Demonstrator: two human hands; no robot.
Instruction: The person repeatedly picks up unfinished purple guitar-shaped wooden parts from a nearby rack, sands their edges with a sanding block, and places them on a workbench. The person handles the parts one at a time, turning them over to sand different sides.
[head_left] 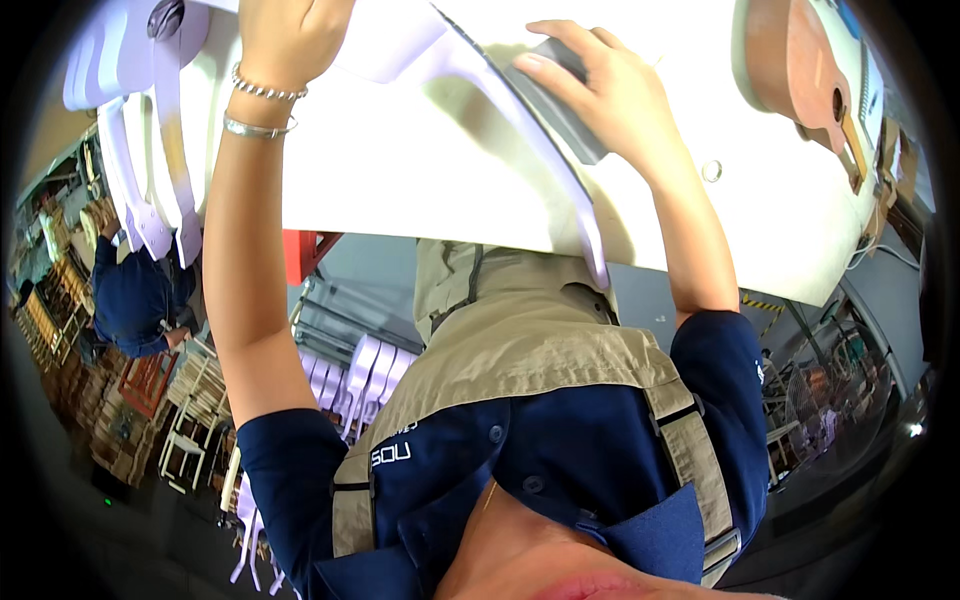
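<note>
A lavender ukulele-like instrument (545, 140) lies on the white table, its neck slanting towards me and its end reaching past the near edge. A dark strip runs along the right side of the neck. My right hand (600, 90) is closed around a grey sanding block (575, 125), which sits close along that dark strip; whether they touch is hard to tell. At the upper edge is my left hand (295, 40), beside the instrument's lavender body (400, 50). The left fingers are cut off by the picture's rim.
More lavender instruments (125, 50) lie at the left, necks hanging over the edge of the white table (400, 195). A brown ukulele (800, 60) and a small ring (712, 171) are at the right. A co-worker (140, 290) is at far left; racked lavender necks (365, 380) stand below.
</note>
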